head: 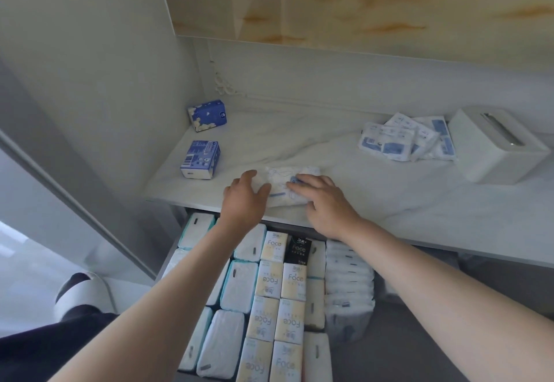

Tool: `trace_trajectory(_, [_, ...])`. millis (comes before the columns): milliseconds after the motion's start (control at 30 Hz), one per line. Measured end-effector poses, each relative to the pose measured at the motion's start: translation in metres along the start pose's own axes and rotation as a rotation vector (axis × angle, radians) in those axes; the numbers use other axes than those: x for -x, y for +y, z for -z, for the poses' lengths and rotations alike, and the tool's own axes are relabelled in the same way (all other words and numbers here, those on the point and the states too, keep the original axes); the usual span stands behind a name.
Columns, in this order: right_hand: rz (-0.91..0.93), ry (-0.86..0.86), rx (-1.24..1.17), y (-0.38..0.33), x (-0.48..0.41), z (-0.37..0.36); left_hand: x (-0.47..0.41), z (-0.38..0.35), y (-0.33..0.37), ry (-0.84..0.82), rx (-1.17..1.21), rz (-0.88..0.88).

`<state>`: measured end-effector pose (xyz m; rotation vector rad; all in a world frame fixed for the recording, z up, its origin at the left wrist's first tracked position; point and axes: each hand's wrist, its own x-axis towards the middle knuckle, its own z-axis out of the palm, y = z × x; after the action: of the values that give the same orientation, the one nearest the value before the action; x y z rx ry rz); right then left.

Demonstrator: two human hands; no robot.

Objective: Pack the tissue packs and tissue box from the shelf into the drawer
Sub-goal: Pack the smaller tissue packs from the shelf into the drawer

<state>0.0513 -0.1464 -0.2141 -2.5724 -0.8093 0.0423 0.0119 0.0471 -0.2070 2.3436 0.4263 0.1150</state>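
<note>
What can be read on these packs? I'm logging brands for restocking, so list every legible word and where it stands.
"Face": cream packs, several upside down.
"Face": black pack; the characters above the word are blurred.
Blue packs: barcode and print too small to read.
Flat white-and-blue packs: blurred.
Front white pack: blurred.
Tissue box: no text visible.
</note>
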Motion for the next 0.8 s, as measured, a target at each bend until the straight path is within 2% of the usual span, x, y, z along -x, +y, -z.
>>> trace_trajectory(67, [-0.013, 0.101, -0.135, 0.0, -0.008, -0.005, -0.003, -0.001, 0.002, 0.033, 0.106, 0.045])
trace_trajectory(167, [-0.201, 0.256, -0.262, -0.002, -0.015, -0.007, -0.004, 0.0, 0.005, 0.021, 0.307, 0.151])
trace_trajectory(233, [-0.295, 0.197, -0.307, -0.002, -0.018, -0.006, -0.003, -0.002, 0.009, 0.002, 0.328, 0.201])
trace_trajectory(300, [-0.304, 0.124, -0.353, -0.002, -0.019, -0.003, -0.002, -0.004, 0.011, -0.023, 0.368, 0.251])
trace_trajectory(433, [-0.315, 0.091, -0.428, -0.009, -0.009, 0.009, 0.006, -0.002, 0.013, -0.09, 0.634, 0.311])
trace_trajectory(600, [-0.287, 0.04, -0.409, -0.021, 0.02, 0.038, 0.035, 0.01, 0.033, -0.143, 0.632, 0.053])
trace_trajectory(700, [-0.24, 0.009, -0.245, -0.03, 0.043, 0.062, 0.055, 0.02, 0.053, -0.235, 0.514, -0.15])
trace_trajectory(800, [-0.313, -0.051, -0.161, -0.042, 0.072, 0.089, 0.075, 0.023, 0.069, -0.299, 0.335, -0.289])
